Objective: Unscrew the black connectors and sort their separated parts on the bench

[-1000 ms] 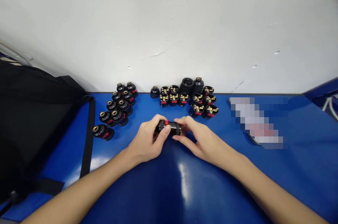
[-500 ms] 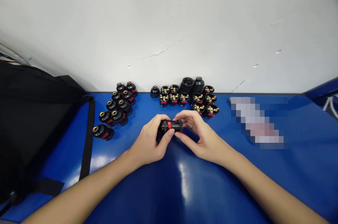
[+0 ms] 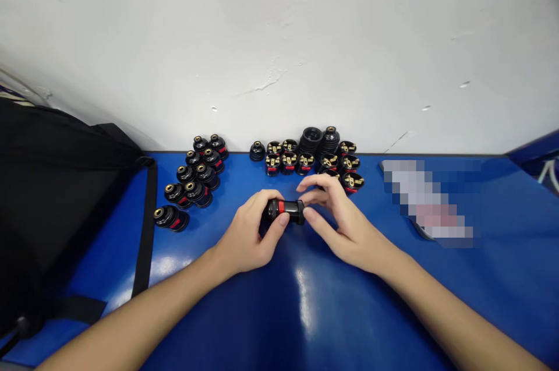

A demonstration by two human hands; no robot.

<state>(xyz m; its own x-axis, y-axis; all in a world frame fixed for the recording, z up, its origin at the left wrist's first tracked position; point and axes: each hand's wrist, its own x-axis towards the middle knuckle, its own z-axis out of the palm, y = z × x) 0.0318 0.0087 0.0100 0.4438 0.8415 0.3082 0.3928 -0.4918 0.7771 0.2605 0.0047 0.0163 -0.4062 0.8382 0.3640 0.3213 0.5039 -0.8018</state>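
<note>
A black lamp holder point(image 3: 292, 210) with a red band lies sideways in my left hand point(image 3: 250, 234), gripped between thumb and fingers. Its wider ribbed end points right. Around that end curls my right hand point(image 3: 338, 219), fingers apart, the thumb tip close to the rim; whether it touches, I cannot tell. Behind the hands stand several open black socket bodies point(image 3: 289, 162) with brass contacts on top and red marks. Beside them are black ribbed caps point(image 3: 331, 139), one showing a brass-lined hole. To the left, several closed lamp holders point(image 3: 198, 193) stand grouped, brass holes upward.
A black bag point(image 3: 56, 184) with a strap point(image 3: 146, 231) takes up the left side of the blue table point(image 3: 244, 318). At the right lies a flat, pixelated object point(image 3: 428, 202). A white wall point(image 3: 279, 39) rises along the back edge.
My right hand has loosened and drawn slightly right, its fingers spreading off the end of the lamp holder. The left hand keeps its hold.
</note>
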